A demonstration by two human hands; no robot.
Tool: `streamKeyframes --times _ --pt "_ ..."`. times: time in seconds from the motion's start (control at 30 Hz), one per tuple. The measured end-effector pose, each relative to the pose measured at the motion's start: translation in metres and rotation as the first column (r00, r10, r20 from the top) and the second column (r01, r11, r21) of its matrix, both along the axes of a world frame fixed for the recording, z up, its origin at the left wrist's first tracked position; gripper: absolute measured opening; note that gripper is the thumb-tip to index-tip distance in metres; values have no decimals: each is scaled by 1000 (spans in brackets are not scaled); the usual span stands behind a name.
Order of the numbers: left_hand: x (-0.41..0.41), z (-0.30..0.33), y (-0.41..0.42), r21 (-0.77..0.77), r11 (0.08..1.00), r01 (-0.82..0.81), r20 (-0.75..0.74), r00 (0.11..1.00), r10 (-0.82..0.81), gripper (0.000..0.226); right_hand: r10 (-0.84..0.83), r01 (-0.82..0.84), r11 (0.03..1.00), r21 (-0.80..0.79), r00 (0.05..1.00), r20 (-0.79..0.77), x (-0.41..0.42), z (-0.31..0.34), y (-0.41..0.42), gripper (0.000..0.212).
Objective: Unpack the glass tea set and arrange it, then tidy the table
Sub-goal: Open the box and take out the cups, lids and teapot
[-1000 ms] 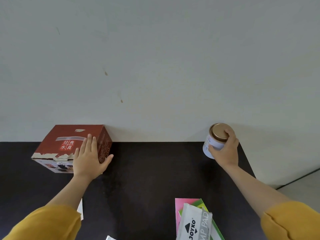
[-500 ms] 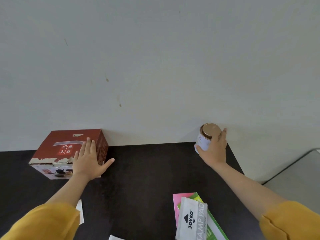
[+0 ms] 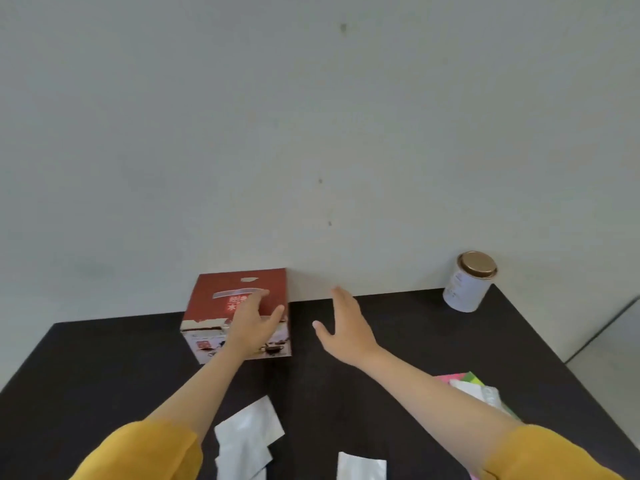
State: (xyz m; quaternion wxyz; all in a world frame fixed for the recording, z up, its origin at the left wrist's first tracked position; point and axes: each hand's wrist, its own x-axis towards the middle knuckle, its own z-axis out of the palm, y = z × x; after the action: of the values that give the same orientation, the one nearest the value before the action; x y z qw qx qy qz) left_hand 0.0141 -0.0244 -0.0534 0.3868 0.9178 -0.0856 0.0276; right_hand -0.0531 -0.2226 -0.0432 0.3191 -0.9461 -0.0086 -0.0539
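Observation:
A red and white tea set box (image 3: 211,304) stands shut at the back of the dark table (image 3: 415,341), against the wall. My left hand (image 3: 251,325) lies on the box's top near its right front corner, fingers spread and thumb over the right edge. Just to the right of the box, my right hand (image 3: 343,323) hovers with straight fingers and holds nothing. A white tin with a gold lid (image 3: 469,281) stands alone at the table's back right corner, tilted in this wide view.
Several white foil sachets (image 3: 247,434) lie near the front of the table between my arms, another (image 3: 360,465) at the front edge. A pink and green stack of packets (image 3: 478,388) lies at the front right, partly under my right forearm. The table's right edge drops to a pale floor.
My right hand let go of the tin and swung left toward the box. The tin stays at the back right corner. The view has shifted, so the box appears nearer the middle.

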Motion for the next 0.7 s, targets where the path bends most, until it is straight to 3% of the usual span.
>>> streamKeyframes --times 0.13,0.23,0.33,0.43,0.7 --pt "2 -6 54 198 978 -63 142 989 34 52 90 -89 996 -22 996 23 6 -3 71 66" --pt "5 -7 89 315 945 -94 60 995 79 66 109 -108 989 -99 994 4 12 -10 107 66" --pt "12 -14 115 449 891 76 -78 996 -46 75 83 -92 976 -199 995 -51 21 -18 129 63" --pt "14 -21 119 488 854 182 -173 979 -110 75 39 -59 974 -220 995 -95 27 -25 136 61" --pt "11 -33 119 526 838 145 -79 989 -121 76 -20 12 993 -119 997 -71 29 -33 140 49"
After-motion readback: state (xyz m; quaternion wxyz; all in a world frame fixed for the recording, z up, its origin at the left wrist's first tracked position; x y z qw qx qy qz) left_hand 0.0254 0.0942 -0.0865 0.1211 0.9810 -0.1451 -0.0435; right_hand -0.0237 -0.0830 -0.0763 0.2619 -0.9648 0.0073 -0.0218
